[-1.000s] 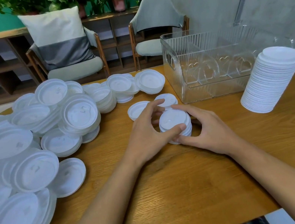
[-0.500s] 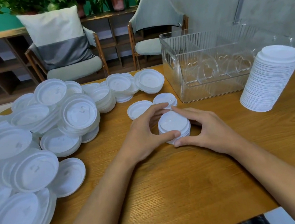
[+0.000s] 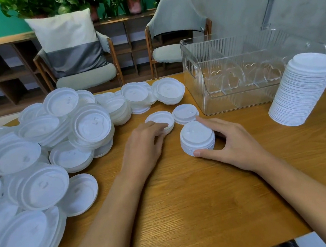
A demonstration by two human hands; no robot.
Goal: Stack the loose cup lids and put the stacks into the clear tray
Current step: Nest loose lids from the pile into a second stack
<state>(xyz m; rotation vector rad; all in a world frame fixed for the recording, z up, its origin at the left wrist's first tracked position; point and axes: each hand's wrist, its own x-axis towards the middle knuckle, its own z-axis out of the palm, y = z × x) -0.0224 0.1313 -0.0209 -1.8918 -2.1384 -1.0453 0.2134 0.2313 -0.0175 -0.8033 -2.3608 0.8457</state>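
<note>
On my left hand the fingers blur over a single lid; I can't tell whether they touch it. The short stack hides part of my right hand. The loose pile runs off the left edge

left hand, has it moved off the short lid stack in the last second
Yes: the left hand left the short lid stack, shifting left toward the loose lid.

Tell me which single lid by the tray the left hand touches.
The left single lid, farther from the clear tray, under the left hand; the right single lid lies untouched.
</note>
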